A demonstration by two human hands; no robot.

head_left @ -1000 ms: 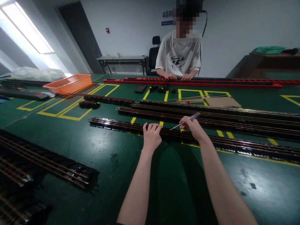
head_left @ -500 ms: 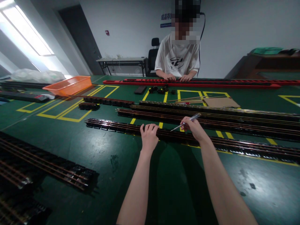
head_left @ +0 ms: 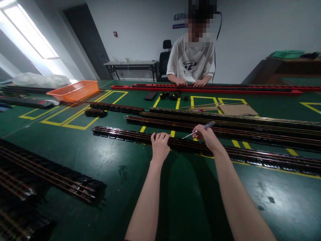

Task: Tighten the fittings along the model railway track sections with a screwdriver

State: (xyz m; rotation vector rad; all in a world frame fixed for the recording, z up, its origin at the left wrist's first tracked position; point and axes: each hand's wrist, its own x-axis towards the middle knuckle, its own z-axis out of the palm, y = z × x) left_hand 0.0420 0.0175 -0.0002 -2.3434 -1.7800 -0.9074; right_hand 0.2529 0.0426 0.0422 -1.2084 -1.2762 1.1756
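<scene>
Right hand (head_left: 205,134) grips a tool (head_left: 209,125); left hand (head_left: 160,146), fingers apart, touches strip (head_left: 120,133); sign (head_left: 178,17) reads "成品存".

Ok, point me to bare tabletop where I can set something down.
Bare tabletop lies between the left forearm and the dark bundles at lower left. Another patch lies right of the right forearm, nearer than the dark strip under the left hand, with a small dark square on it. It is crowded beyond that strip, where more long strips lie close together.

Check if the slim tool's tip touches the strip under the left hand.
Cannot tell. The head view shows the slim tool ending over the strip, too dark to reveal any gap.
</scene>
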